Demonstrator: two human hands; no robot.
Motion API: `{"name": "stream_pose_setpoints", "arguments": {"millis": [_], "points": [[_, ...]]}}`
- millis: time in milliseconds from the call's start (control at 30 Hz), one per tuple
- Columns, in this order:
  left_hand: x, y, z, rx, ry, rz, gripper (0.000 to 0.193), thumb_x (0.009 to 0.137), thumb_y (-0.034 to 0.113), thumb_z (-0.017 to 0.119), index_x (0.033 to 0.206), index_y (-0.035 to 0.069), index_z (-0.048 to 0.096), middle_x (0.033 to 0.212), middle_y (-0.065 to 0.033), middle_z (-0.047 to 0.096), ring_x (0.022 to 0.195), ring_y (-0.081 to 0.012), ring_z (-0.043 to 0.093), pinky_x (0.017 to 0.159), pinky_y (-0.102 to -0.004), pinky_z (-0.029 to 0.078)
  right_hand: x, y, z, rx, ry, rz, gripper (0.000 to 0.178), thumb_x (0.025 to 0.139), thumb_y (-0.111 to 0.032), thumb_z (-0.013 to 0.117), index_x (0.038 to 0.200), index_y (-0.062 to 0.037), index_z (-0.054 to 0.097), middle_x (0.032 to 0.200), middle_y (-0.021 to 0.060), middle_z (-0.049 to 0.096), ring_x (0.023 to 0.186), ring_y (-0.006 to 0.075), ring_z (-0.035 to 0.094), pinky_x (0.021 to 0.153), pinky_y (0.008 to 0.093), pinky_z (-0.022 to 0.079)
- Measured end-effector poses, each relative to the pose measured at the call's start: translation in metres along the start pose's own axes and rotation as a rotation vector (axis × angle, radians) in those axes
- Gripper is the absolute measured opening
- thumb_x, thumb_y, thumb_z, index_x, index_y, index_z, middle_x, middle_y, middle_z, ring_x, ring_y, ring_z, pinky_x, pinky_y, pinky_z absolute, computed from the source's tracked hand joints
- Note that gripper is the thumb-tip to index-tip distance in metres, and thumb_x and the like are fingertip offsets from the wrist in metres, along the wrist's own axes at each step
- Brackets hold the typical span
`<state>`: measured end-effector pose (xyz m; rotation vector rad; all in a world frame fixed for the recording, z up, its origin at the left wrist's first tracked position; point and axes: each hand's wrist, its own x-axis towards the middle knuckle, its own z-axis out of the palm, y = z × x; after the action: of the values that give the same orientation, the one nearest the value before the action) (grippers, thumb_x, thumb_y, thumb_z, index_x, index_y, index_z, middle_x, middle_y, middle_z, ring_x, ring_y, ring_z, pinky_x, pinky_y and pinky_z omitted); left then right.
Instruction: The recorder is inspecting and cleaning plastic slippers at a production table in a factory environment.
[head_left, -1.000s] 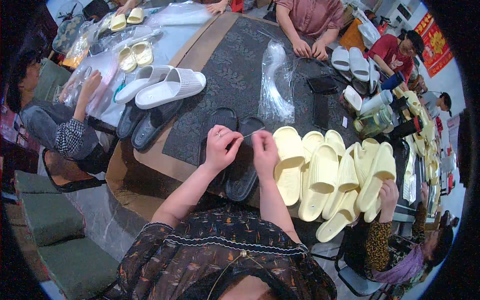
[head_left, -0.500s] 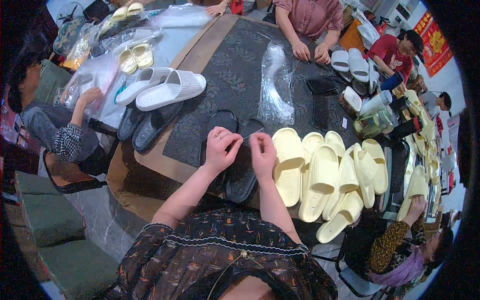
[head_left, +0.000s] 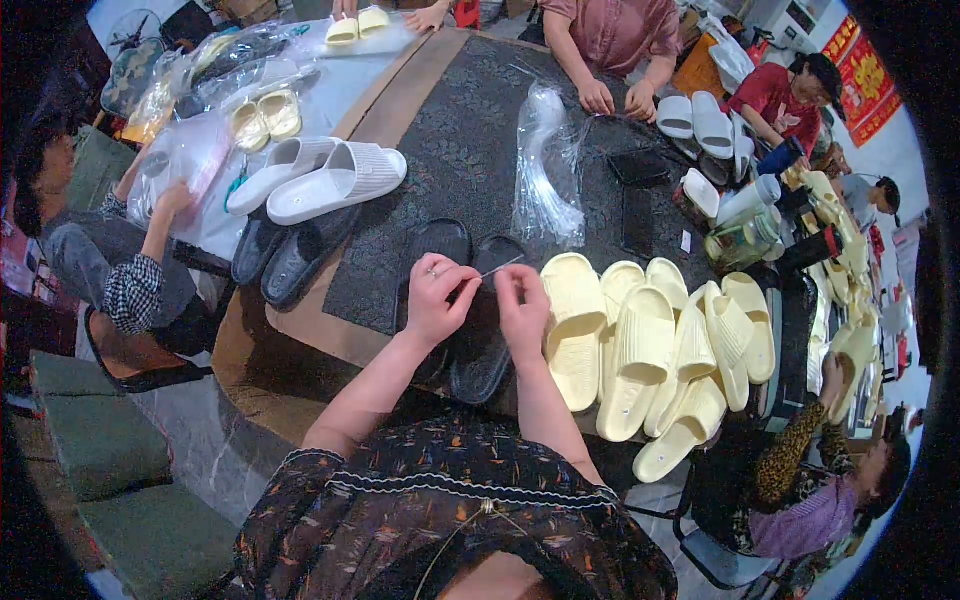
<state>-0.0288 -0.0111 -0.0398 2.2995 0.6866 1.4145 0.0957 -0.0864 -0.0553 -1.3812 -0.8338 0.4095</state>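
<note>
A thin clear plastic strand (head_left: 503,267) stretches between my hands. My left hand (head_left: 440,297), a ring on one finger, pinches one end. The fingertips of my right hand (head_left: 522,310) are closed at the other end. Beneath them lies a pair of dark slippers: one black slipper (head_left: 482,365) is partly covered by my hands, and the other black slipper (head_left: 441,238) shows mostly its far end beyond my left hand. Farther off on the dark patterned mat (head_left: 440,130) rests a bundle of similar clear strands (head_left: 548,185).
Several cream slippers (head_left: 637,370) crowd beside my right hand. White slippers (head_left: 340,182) sit on dark slippers (head_left: 300,262) at left. Jars (head_left: 745,240) and a black phone-like object (head_left: 638,222) are to the right. Co-workers surround the table, one in a pink shirt (head_left: 615,40) opposite.
My hands barely move, still holding the strand. At left, a co-worker's hands shift on the plastic bags; at right, another turns a cream slipper. Cream slippers at the far left have moved right.
</note>
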Motion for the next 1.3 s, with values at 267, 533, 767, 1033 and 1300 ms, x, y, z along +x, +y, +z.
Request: {"name": "stream_pose_setpoints", "arguments": {"millis": [267,533,767,1033,1300], "points": [[-0.002,-0.003,-0.002,-0.009,-0.033,-0.012,0.007,0.077,0.009,0.071,0.081,0.009,0.065,0.071,-0.0024,0.059,0.077,-0.024,0.055,0.078,-0.0378,0.042,0.001,-0.006,-0.002,-0.34,-0.14,-0.351,0.007,0.091,-0.011,0.065,0.095,-0.0053,0.064,0.074,-0.0051,0.056,0.067,0.003,0.047,0.06,0.0195,0.038],[0.001,0.002,-0.002,-0.021,-0.009,-0.008,0.007,0.077,0.009,0.071,0.081,0.009,0.066,0.07,-0.0023,0.058,0.076,-0.0242,0.054,0.076,-0.0375,0.042,0.002,-0.008,-0.003,-0.347,-0.112,-0.394,0.008,0.085,-0.011,0.071,0.09,-0.0069,0.066,0.07,-0.0001,0.052,0.063,0.0097,0.047,0.059,0.0243,0.037],[0.001,0.002,-0.001,-0.022,-0.017,-0.009,0.007,0.077,0.008,0.071,0.081,0.009,0.066,0.073,-0.0021,0.061,0.079,-0.0243,0.056,0.078,-0.0381,0.043,0.001,0.003,-0.002,0.095,0.038,-0.027,0.006,0.086,-0.01,0.07,0.088,-0.0072,0.065,0.071,-0.0002,0.052,0.063,0.0093,0.046,0.058,0.0243,0.038],[0.005,0.009,-0.005,-0.03,-0.032,-0.02,0.006,0.077,0.009,0.071,0.08,0.008,0.066,0.073,-0.0028,0.062,0.076,-0.0241,0.057,0.078,-0.0383,0.043,0.006,0.001,-0.008,0.191,0.006,0.114,0.008,0.092,-0.011,0.064,0.094,-0.003,0.063,0.081,-0.0034,0.059,0.072,0.004,0.05,0.066,0.0204,0.043],[0.001,0.004,-0.002,-0.016,-0.014,-0.005,0.007,0.077,0.009,0.071,0.081,0.008,0.066,0.075,-0.0026,0.062,0.079,-0.024,0.057,0.079,-0.0388,0.043,0.007,-0.001,-0.006,0.236,0.107,0.163,0.01,0.083,-0.01,0.072,0.089,-0.0054,0.067,0.071,0.0024,0.056,0.064,0.0136,0.051,0.059,0.028,0.043]]}}
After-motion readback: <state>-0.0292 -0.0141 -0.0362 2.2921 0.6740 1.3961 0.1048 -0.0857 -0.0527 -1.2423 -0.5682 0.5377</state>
